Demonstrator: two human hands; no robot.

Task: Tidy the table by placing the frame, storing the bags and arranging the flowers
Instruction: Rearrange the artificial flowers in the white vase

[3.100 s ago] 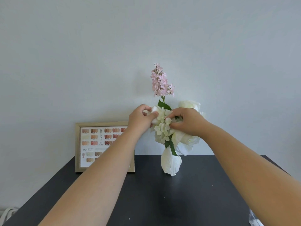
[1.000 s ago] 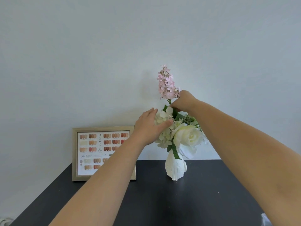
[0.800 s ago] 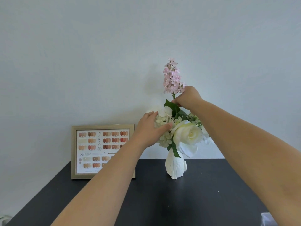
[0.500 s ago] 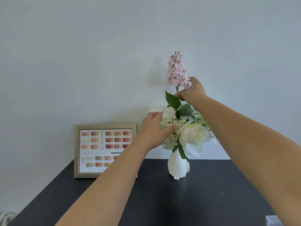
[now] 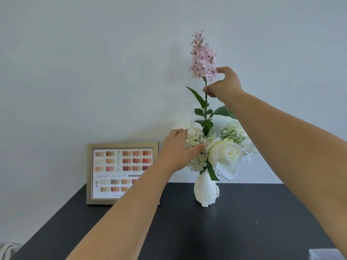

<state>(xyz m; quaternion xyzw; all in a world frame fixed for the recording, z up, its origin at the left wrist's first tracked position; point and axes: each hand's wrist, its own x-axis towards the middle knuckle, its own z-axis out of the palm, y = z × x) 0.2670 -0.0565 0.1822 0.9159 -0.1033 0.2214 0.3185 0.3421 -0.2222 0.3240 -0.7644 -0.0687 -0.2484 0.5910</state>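
A white vase (image 5: 205, 192) stands at the back of the black table (image 5: 234, 231) and holds white flowers (image 5: 225, 152). A tall pink flower stem (image 5: 203, 59) rises high out of the bunch. My right hand (image 5: 225, 85) pinches that stem just under the pink blossoms. My left hand (image 5: 176, 149) cups the pale green-white blossoms at the left of the bunch. A gold-edged picture frame (image 5: 120, 173) with a colour chart leans upright against the wall at the back left, partly behind my left forearm.
A pale wall stands right behind the table. A clear plastic item (image 5: 321, 256) shows at the bottom right corner. Something white and strap-like (image 5: 7, 250) lies off the table's left edge, low down.
My right hand has moved from the white blooms to the pink stem and lifted it well above the bunch. My left hand has stayed on the white blossoms.
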